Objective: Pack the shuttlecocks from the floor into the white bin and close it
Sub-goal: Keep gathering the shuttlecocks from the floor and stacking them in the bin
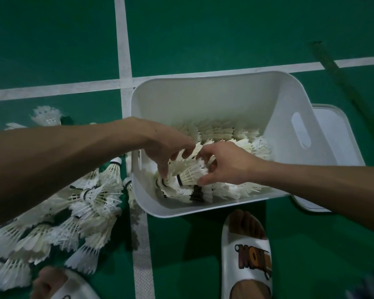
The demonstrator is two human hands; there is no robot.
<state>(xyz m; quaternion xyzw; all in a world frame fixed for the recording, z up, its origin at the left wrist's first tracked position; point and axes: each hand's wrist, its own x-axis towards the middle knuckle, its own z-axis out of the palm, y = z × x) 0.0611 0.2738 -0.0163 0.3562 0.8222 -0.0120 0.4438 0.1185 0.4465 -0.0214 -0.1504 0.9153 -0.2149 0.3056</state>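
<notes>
A shuttlecock (189,174) is gripped at its skirt by the right hand (227,162), with the left hand (166,145) curled over it, inside the white bin (203,77). The feathers are judged light and crushable, so the cork base is better held. Loose shuttlecocks (84,203) are left piled on the floor.

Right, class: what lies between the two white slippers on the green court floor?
In the head view, a white painted court line runs over green floor between the left slipper and right slipper.
</notes>
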